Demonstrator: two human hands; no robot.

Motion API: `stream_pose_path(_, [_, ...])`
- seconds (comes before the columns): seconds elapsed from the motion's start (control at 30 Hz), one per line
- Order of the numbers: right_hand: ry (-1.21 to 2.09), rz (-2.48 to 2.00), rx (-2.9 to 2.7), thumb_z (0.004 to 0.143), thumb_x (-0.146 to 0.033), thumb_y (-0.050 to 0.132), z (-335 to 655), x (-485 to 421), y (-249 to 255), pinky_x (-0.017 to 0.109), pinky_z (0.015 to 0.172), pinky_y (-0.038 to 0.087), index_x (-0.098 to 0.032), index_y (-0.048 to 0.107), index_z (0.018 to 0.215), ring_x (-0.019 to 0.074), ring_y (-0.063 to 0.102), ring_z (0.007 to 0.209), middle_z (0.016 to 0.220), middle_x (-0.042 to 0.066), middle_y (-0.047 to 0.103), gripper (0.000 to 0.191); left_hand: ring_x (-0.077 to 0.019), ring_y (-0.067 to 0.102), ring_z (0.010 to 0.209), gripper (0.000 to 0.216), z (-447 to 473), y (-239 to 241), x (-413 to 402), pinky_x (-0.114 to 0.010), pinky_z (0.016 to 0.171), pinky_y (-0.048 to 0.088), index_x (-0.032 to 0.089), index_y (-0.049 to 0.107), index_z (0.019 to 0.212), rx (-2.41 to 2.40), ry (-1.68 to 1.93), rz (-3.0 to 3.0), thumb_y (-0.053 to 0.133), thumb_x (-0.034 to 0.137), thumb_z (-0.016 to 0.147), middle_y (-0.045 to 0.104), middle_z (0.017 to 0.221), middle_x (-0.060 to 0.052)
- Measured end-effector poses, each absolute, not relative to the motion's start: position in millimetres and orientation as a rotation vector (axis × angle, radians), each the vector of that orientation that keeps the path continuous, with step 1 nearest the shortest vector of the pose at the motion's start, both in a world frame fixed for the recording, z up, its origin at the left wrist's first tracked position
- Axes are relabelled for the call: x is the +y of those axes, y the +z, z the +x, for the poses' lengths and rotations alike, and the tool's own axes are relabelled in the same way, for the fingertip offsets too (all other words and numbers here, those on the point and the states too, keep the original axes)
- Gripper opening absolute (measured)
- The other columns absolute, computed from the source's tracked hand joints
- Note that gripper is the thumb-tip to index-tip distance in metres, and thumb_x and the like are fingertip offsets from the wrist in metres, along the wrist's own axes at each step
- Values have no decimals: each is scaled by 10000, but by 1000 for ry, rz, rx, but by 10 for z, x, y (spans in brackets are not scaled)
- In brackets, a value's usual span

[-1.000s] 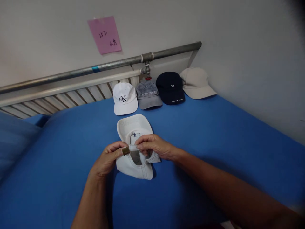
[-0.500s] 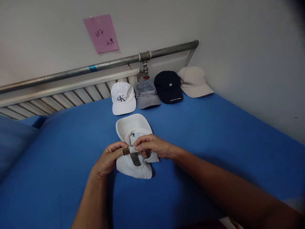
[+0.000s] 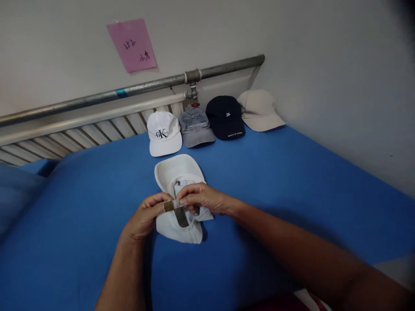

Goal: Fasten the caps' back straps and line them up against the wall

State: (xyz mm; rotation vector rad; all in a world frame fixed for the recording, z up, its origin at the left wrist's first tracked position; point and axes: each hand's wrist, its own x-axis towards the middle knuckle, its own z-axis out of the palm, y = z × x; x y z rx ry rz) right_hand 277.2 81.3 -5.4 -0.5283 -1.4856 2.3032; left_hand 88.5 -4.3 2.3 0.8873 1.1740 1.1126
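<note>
A pale baseball cap [image 3: 180, 229] lies on the blue surface with its brim pointing away from me and its underside up. Its back strap [image 3: 176, 204] carries a brownish metal-looking buckle [image 3: 168, 206]. My left hand [image 3: 147, 214] pinches the strap at the buckle, thumb on top. My right hand [image 3: 202, 198] grips the strap just right of the buckle between thumb and fingers. Part of the cap's inside is hidden behind my right hand.
Beyond, a row holds a white cap [image 3: 165, 131], a grey cap [image 3: 196, 127], a black cap [image 3: 226, 116] and a beige cap [image 3: 261, 110]. Behind them run a radiator [image 3: 106, 129] and a metal pipe [image 3: 152, 84]. A pink paper [image 3: 132, 45] hangs on the wall.
The whole view has shifted slightly, so everything sits a little further left. Both hands keep their grip on the strap, and the right fingers look slightly closer to the buckle.
</note>
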Motion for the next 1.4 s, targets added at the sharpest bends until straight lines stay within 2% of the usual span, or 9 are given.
stream_pose_path(0.63, [2266, -568, -1487, 700, -250, 680, 2747, 769, -3, 196, 458, 316, -150, 661, 796, 38, 438, 443, 554, -67, 529, 140, -133, 572, 618, 286, 904, 56, -35, -238, 619, 439, 142, 681, 684, 1152, 1133, 910, 807, 392, 623, 657, 676, -26])
stream_pose_path(1.1, [2404, -545, -1351, 666, -267, 704, 2737, 783, -27, 194, 450, 276, -158, 631, 783, 46, 442, 444, 528, -69, 512, 175, -130, 569, 607, 294, 923, 66, -33, -233, 612, 437, 142, 677, 674, 1157, 1137, 923, 804, 402, 624, 653, 651, -25])
stream_pose_path(1.4, [2365, -545, -1451, 718, -239, 665, 2716, 784, -59, 199, 468, 304, -158, 630, 805, 49, 454, 461, 570, -62, 524, 123, -123, 576, 629, 298, 916, 58, -35, -221, 630, 438, 154, 692, 684, 1161, 1121, 925, 819, 416, 618, 648, 661, -12])
